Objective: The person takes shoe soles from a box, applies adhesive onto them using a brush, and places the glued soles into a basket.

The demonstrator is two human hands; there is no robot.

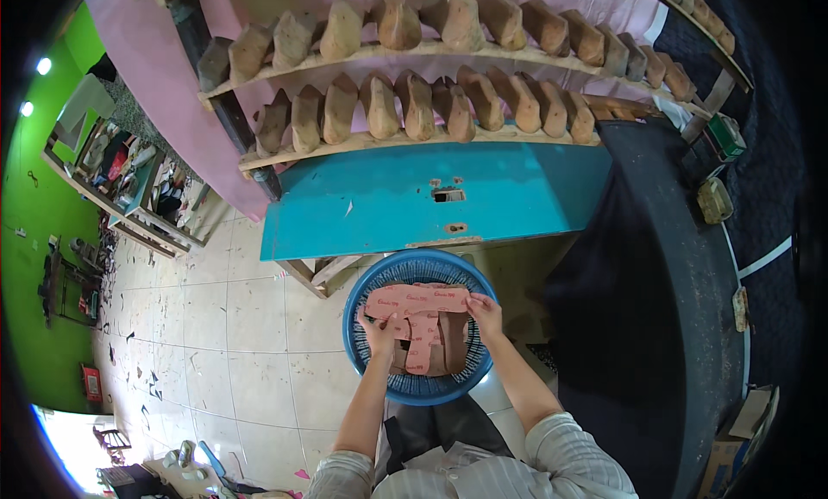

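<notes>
A pinkish-brown shoe insole (416, 300) with red print spans the top of a round blue plastic basket (488, 371). My right hand (486, 314) pinches its right end between thumb and fingers. At the insole's left end, my left hand (377, 333) grips the lower edge, the fingers partly hidden. Beneath it, inside the basket, lie several more insoles: a pink printed one (422, 348) points toward me, and a plain brown one (454, 344) is beside it on the right. The basket stands close in front of my body, between my forearms.
A turquoise board (371, 197) with a cut hole lies just beyond the basket. Above it, shelves (509, 137) carry rows of wooden shoe lasts (379, 106). A dark-covered table (655, 283) stands on the right. Scraps litter the tiled floor (259, 326) at left, near a cluttered rack (125, 214).
</notes>
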